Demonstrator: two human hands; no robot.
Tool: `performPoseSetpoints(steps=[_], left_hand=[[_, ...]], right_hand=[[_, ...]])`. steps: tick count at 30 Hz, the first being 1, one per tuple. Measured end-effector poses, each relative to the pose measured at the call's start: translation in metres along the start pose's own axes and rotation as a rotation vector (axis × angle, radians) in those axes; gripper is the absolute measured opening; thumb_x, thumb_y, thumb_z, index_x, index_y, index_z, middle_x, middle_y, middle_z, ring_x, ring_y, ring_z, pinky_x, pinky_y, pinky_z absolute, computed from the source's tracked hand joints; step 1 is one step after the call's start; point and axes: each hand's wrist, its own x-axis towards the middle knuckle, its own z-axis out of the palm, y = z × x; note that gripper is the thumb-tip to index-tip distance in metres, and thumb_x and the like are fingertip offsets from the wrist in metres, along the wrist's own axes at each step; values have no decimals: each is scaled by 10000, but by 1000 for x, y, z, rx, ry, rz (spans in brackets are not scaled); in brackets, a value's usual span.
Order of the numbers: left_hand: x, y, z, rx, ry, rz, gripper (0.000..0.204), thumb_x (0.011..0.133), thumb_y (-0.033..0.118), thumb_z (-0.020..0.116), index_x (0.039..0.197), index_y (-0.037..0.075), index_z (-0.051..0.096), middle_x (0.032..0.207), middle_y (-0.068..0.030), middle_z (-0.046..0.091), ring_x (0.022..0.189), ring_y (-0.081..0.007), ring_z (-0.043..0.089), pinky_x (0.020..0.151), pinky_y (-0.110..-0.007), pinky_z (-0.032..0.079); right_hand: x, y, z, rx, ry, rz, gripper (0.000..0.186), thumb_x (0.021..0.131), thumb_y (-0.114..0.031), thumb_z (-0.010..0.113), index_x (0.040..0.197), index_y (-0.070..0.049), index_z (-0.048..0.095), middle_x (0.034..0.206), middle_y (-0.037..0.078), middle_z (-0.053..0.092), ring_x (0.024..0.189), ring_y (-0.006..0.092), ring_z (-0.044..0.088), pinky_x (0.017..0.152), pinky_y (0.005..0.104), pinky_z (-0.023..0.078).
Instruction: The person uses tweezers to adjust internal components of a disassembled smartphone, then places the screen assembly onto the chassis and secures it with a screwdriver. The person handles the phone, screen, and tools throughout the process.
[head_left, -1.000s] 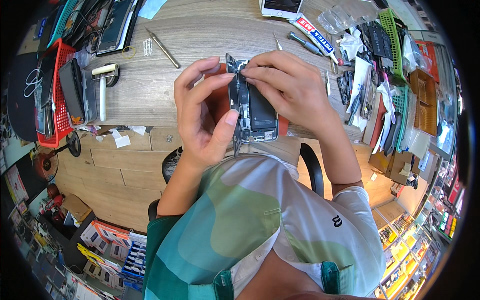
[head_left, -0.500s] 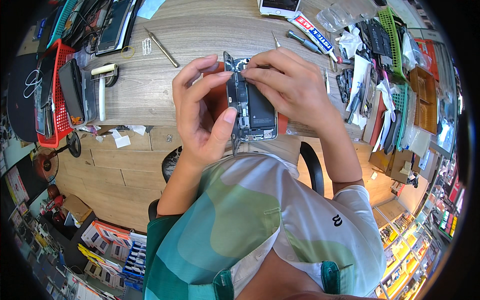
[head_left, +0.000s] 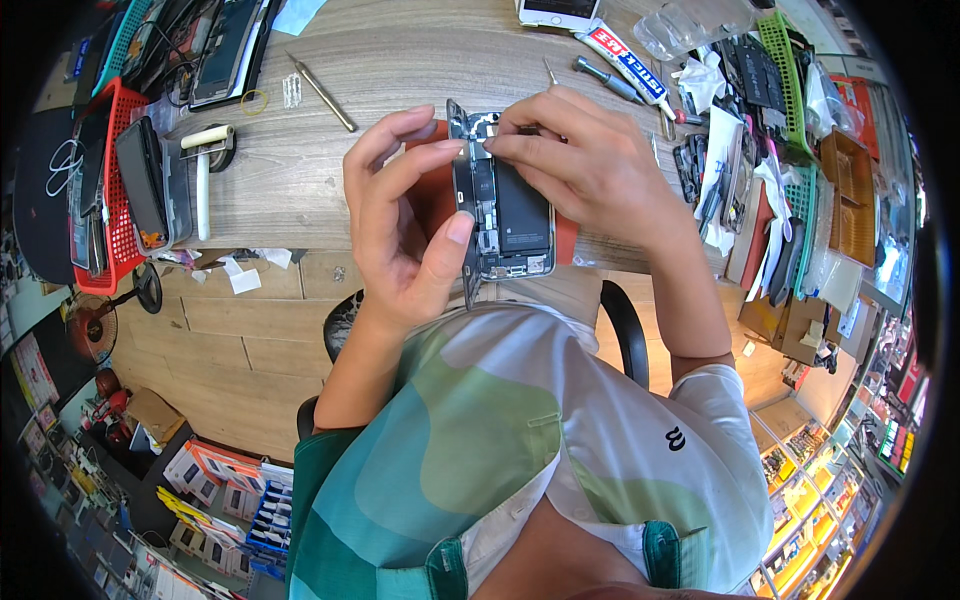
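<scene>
An opened smartphone [head_left: 524, 215] lies between my hands at the table's near edge, its black battery and circuit parts showing. Its screen panel [head_left: 463, 190] stands tilted up along the left side. My left hand [head_left: 400, 225] holds that panel, thumb low and index fingertip near the top, the other fingers curled loosely. Over the phone's upper end, my right hand [head_left: 590, 160] is closed in a pinch, fingertips at the inner parts near the panel. Whatever lies between those fingertips is too small to make out. A reddish-brown pad [head_left: 566, 240] shows beneath the phone.
A pen-like tool [head_left: 322, 92] lies beyond my left hand. Left stand a white-handled roller [head_left: 205, 185] and a red basket [head_left: 122, 190]. A glue tube [head_left: 628, 65] and grey screwdriver [head_left: 607, 80] lie far right, beside cluttered tools and a green basket [head_left: 785, 85].
My right hand has shifted very slightly, its fingertips still at the phone's upper end. My left hand keeps its hold on the screen panel.
</scene>
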Motion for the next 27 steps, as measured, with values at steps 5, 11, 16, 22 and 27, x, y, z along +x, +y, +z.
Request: performPoseSetpoints(steps=[5,11,16,22,27], left_hand=[[1,0,0,5,0,3,485,949,184,746,1374,-38,671,1524,-243,475,1372,-346,555,1186,-470,445],[0,-2,0,20,-5,13,477,950,181,743,1370,-35,674,1528,-238,474,1363,-341,559,1183,-466,443],[1,-1,0,20,-8,13,475,954,188,745,1368,-35,677,1529,-239,474,1362,-340,559,1180,-465,442],[1,-1,2,6,0,5,472,956,194,747,1363,-36,680,1528,-242,477,1355,-345,566,1175,-467,445],[0,-2,1,9,3,13,472,954,194,749,1359,-37,680,1529,-246,479,1353,-348,571,1170,-470,452]], right_hand=[[0,0,-2,-15,-19,-9,213,833,-107,825,1042,-122,785,1053,2,704,924,221,712,690,365,588],[-2,0,-1,-20,-16,-16,238,819,-107,825,1053,-118,782,1049,8,712,916,225,711,689,364,586],[-3,2,0,-34,2,-43,233,820,-101,817,1048,-110,775,1057,13,713,917,225,712,683,362,581],[3,1,-6,-70,-43,-84,207,815,-95,769,1021,-99,752,1061,15,695,949,229,705,685,368,568],[13,-1,-16,-124,-113,-117,192,812,-94,740,1004,-90,742,1061,16,679,982,229,702,704,380,565]])
